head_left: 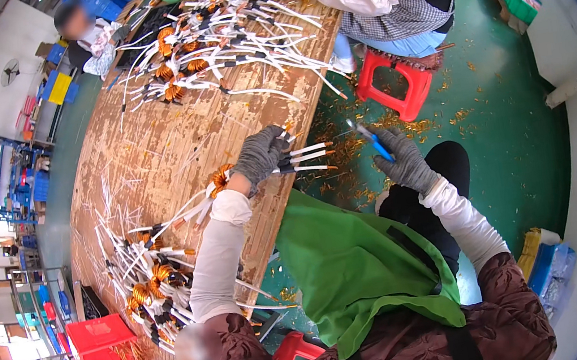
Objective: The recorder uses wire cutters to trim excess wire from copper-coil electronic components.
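Note:
My left hand, in a grey knitted glove, is closed around the leads of a copper-wound coil at the right edge of the table. White-sleeved leads with dark bands and copper-coloured ends stick out past my fingers over the edge. Off the table to the right, my gloved right hand grips blue-handled pliers, their metal jaws pointing up and left, apart from the leads. A green apron covers my lap.
Tangled coils with white leads cover the far end of the worn wooden table. Another heap of coils lies near left, by a red bin. A co-worker sits on a red stool. Copper-coloured scraps litter the green floor.

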Motion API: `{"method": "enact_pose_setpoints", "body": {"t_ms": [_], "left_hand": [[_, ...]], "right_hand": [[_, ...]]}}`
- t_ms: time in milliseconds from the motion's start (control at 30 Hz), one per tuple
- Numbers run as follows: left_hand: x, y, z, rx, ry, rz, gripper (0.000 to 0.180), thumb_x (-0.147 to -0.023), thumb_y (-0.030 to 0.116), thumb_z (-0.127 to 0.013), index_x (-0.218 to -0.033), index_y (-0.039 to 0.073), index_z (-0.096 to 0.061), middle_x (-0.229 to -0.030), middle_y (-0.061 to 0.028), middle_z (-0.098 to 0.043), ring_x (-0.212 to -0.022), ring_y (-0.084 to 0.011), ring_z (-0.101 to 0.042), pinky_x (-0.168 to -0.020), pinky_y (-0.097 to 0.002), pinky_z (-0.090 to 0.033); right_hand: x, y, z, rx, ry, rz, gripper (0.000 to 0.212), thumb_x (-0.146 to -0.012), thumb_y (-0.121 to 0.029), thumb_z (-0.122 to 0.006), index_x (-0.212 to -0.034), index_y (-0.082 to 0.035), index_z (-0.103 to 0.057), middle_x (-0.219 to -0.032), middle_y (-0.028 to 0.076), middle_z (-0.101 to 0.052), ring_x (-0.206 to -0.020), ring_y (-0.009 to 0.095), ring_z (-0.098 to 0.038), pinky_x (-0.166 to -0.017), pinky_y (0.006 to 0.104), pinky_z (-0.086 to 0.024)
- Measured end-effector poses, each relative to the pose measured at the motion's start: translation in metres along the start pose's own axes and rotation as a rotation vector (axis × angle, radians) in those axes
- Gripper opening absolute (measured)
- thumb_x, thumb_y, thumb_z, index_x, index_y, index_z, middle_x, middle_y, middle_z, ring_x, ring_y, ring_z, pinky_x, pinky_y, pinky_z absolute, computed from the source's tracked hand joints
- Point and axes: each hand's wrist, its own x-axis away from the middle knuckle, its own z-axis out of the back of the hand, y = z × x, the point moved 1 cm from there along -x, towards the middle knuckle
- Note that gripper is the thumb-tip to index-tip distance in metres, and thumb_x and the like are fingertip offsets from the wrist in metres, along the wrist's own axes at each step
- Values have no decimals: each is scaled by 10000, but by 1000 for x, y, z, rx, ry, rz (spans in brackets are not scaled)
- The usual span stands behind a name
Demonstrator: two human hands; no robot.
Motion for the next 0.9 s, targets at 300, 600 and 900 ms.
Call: {"method": "enact_pose_setpoints", "body": {"t_ms": [300, 600, 900], "left_hand": [[4, 3, -7, 531, 21, 222, 185, -859, 47, -519, -1027, -10, -572, -842, -113, -634, -721, -157, -614, -668, -270, -509], [10, 1, -5, 697, 24, 264, 212, -881, 64, -507, -1074, -11, -547, -851, -75, -630, -719, -117, -600, -663, -250, -515], [15, 8, -13, 796, 142, 325, 195, -886, 92, -506, -1052, 0, -551, -827, -68, -632, -660, -113, -594, -567, -247, -513]], "right_hand": [[-45, -57, -23, 386, -173, 1, 629, -650, -206, -633, -1241, -97, -447, -1067, 193, -510, -1046, 395, -469, -877, 471, -396], [-64, -74, -49, 379, -195, 20, 589, -664, -225, -617, -1212, -66, -471, -1070, 184, -517, -1026, 369, -481, -872, 455, -401], [-65, -86, -57, 463, -84, 95, 543, -666, -157, -619, -1182, -46, -491, -995, 207, -519, -976, 365, -489, -797, 455, -424]]}}
